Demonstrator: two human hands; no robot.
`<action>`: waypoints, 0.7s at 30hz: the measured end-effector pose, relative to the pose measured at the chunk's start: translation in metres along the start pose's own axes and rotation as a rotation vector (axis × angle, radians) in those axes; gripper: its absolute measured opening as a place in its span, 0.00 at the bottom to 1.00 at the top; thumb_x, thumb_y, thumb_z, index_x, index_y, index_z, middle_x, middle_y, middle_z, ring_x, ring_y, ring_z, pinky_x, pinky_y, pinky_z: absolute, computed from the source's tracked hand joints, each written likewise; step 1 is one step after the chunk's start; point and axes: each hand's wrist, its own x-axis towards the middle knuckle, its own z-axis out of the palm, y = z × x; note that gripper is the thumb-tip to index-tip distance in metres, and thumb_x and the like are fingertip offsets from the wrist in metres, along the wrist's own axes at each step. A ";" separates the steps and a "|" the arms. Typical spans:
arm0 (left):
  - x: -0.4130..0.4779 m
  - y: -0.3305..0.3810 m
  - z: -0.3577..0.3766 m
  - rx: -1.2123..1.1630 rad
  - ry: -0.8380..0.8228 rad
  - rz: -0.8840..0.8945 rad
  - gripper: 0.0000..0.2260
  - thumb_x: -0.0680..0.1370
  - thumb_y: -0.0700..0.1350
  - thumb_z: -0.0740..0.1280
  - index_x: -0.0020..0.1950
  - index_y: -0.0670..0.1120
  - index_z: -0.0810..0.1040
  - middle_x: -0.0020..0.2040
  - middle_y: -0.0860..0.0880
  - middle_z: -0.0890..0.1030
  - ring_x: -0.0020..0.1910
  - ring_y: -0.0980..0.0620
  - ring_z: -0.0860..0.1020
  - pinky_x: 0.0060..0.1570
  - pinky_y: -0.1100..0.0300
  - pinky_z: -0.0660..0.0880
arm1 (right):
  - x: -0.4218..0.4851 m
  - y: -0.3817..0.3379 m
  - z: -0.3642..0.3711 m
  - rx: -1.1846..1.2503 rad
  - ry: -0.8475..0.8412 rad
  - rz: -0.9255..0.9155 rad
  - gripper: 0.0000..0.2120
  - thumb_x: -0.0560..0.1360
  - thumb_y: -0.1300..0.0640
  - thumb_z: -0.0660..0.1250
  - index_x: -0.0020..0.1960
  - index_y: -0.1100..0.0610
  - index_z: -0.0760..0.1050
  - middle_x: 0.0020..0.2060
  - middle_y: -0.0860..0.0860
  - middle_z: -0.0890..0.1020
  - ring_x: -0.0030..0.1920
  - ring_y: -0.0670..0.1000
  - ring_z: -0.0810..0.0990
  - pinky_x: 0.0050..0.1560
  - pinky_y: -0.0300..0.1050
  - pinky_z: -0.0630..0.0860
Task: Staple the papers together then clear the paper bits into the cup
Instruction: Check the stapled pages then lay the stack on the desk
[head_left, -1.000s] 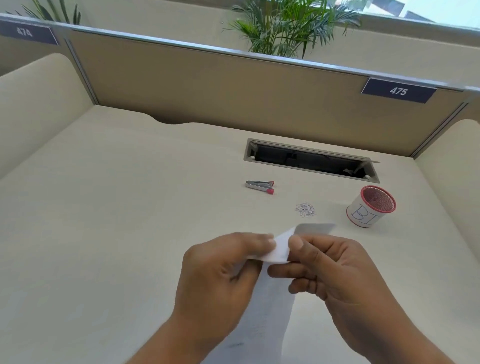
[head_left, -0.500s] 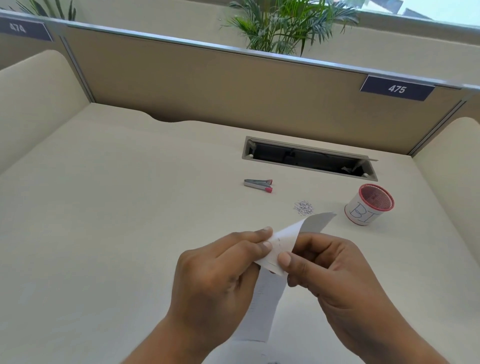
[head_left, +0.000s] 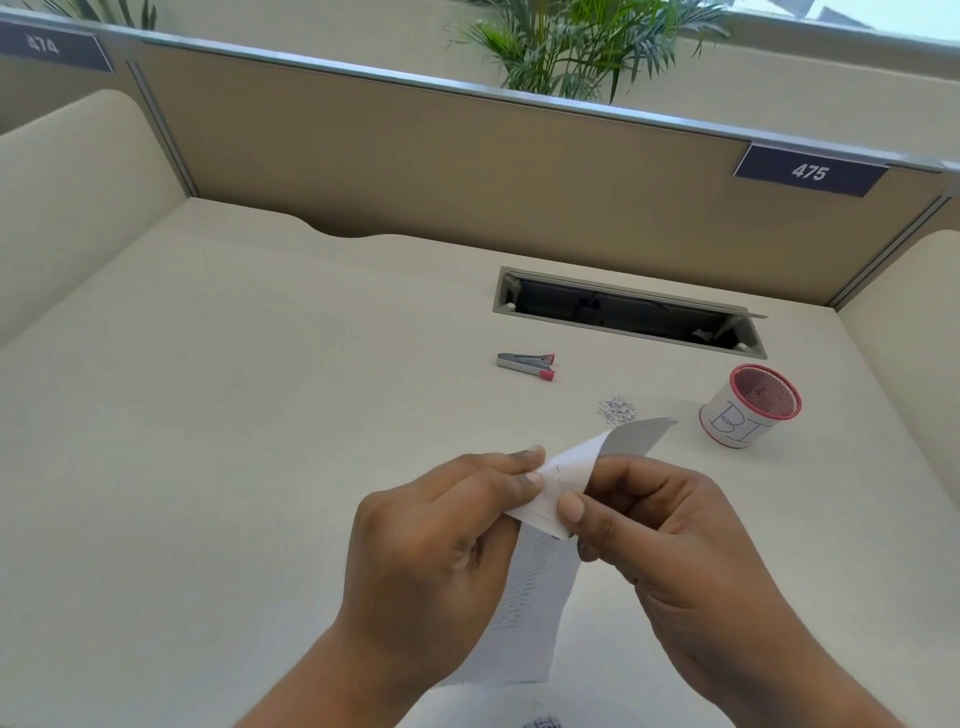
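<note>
as left hand (head_left: 431, 545) and right hand (head_left: 691, 551) pinch, papers (head_left: 569, 475) point far-right.

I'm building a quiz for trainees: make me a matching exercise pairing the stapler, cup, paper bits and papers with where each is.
1 stapler
2 cup
3 paper bits
4 papers

A pinched between left hand and right hand
B small pile just left of the cup
C far right, red rim
D lying untouched near the cable hatch

Pairs: 1-D, 2-C, 3-B, 4-A
</note>
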 end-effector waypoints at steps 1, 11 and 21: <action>0.000 -0.001 -0.001 -0.005 0.005 -0.004 0.06 0.76 0.39 0.69 0.43 0.41 0.86 0.48 0.48 0.88 0.51 0.56 0.86 0.42 0.60 0.82 | 0.001 0.000 0.002 -0.005 -0.008 -0.004 0.11 0.64 0.56 0.75 0.43 0.61 0.85 0.34 0.55 0.84 0.31 0.46 0.75 0.34 0.36 0.72; 0.020 -0.020 -0.018 -0.284 0.102 -0.507 0.14 0.73 0.34 0.75 0.45 0.54 0.85 0.43 0.62 0.87 0.42 0.58 0.86 0.40 0.68 0.79 | 0.022 0.034 -0.020 -0.301 0.335 -0.065 0.16 0.68 0.42 0.73 0.44 0.54 0.82 0.43 0.50 0.86 0.43 0.51 0.83 0.42 0.42 0.77; 0.056 -0.086 -0.045 -0.739 0.215 -0.908 0.08 0.68 0.41 0.75 0.46 0.43 0.83 0.42 0.43 0.87 0.36 0.46 0.85 0.35 0.54 0.82 | 0.036 0.128 -0.027 0.173 -0.145 0.317 0.38 0.64 0.49 0.80 0.68 0.61 0.71 0.63 0.60 0.80 0.65 0.61 0.77 0.66 0.59 0.72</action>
